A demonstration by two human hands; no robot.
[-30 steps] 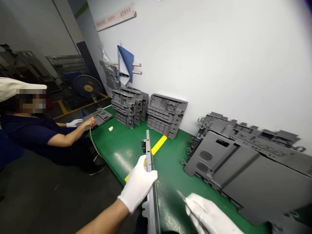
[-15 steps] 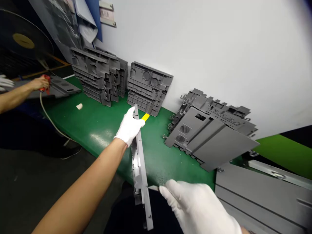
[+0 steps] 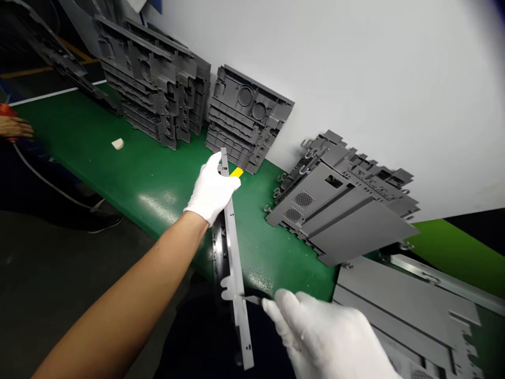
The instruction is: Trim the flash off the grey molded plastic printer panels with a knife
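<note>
My left hand (image 3: 212, 188), in a white glove, is closed around the upper end of a grey plastic panel (image 3: 236, 258) seen almost edge-on. The panel stands tilted over the near table edge, its lower end towards me. In my gloved right hand (image 3: 319, 331) is a knife with a thin pointed blade (image 3: 252, 299); its handle is hidden in my fist. The blade tip meets the long edge of the panel near a rounded tab, or lies just in front of it.
Ribbed grey panels (image 3: 145, 84) lean at the back left, and a single panel (image 3: 248, 118) leans on the white wall. More panels (image 3: 343, 200) stack at the right. A small pale piece (image 3: 117, 143) lies on the green table (image 3: 158, 184). A co-worker's hand (image 3: 14, 127) holds something red.
The panel in my left hand has turned slightly, showing a rounded tab. The knife stays at its edge. My view has shifted; the co-worker's hand is farther left, and a panel there now stands raised.
</note>
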